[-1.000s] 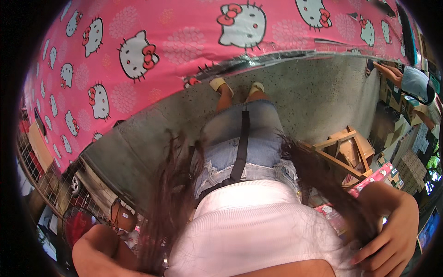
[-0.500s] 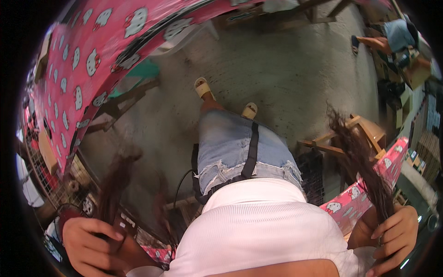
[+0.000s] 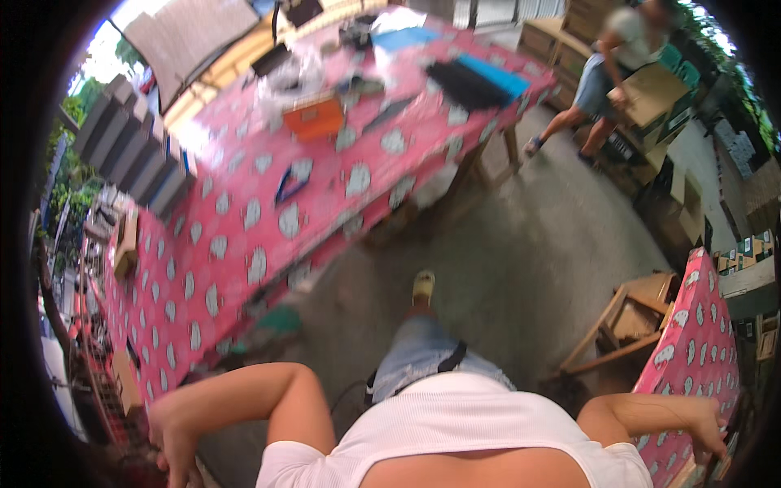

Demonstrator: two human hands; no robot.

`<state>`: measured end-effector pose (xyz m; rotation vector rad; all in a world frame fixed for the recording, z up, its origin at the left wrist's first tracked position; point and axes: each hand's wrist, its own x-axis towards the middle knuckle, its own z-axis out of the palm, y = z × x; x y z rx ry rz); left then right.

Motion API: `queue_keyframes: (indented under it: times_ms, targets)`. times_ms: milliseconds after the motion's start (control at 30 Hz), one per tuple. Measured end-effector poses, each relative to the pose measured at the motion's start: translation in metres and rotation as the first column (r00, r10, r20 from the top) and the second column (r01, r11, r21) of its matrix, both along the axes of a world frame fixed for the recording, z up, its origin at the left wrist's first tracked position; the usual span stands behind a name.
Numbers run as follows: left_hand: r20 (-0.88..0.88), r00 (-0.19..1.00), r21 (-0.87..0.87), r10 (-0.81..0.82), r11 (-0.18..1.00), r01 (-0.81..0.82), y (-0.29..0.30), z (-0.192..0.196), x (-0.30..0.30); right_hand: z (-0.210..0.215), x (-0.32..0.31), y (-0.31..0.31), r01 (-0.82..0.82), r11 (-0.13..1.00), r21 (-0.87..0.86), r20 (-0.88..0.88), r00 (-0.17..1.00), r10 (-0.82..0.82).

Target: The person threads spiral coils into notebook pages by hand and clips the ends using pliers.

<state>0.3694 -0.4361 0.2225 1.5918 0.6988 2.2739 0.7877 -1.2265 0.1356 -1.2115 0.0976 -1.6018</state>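
Both my arms are bent outward, with the elbows raised and the hands low at the sides. My left hand [image 3: 173, 443] is at the lower left, fingers pointing down and smeared by motion; a dark reddish-brown blur lies beside it. Whether it grips anything cannot be made out. At the lower right, my right hand [image 3: 706, 431] curls its fingers around a dark strand of hair [image 3: 713, 468], in front of a pink covered table [image 3: 691, 370]. Most of the hair is out of view.
A large pink patterned table [image 3: 236, 268] ahead bears scissors [image 3: 286, 187], an orange box [image 3: 314, 119], plastic bags and stacked grey boxes [image 3: 134, 150]. A wooden stool [image 3: 630, 313] stands at right. Farther off, a person [image 3: 622, 65] handles a cardboard box [image 3: 651, 93].
My view has tilted up, bringing the tabletop into sight. Both hands have moved outward, and the long hair hanging from them is mostly out of view. The other person has moved.
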Motion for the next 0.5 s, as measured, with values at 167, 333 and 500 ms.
queue_keyframes:
  times_ms: [167, 333, 500]
  targets:
    - [0.404, 0.797, -0.31, -0.449, 0.753, 0.581, 0.118, -0.027, 0.233, -0.09, 0.214, 0.211, -0.218, 0.967, 0.129, -0.181, 0.954, 0.239]
    - [-0.218, 0.57, -0.642, -0.792, 0.556, 0.528, 0.189, -0.104, 0.418, -0.077, 0.272, 0.597, -0.78, 0.612, -0.131, -0.733, 0.492, 0.47]
    - [-0.575, 0.32, -0.702, -0.753, 0.655, 0.279, 0.243, -0.171, 0.504, -0.088, 0.326, 0.832, -0.717, -0.251, -0.65, -0.759, 0.598, 0.257]
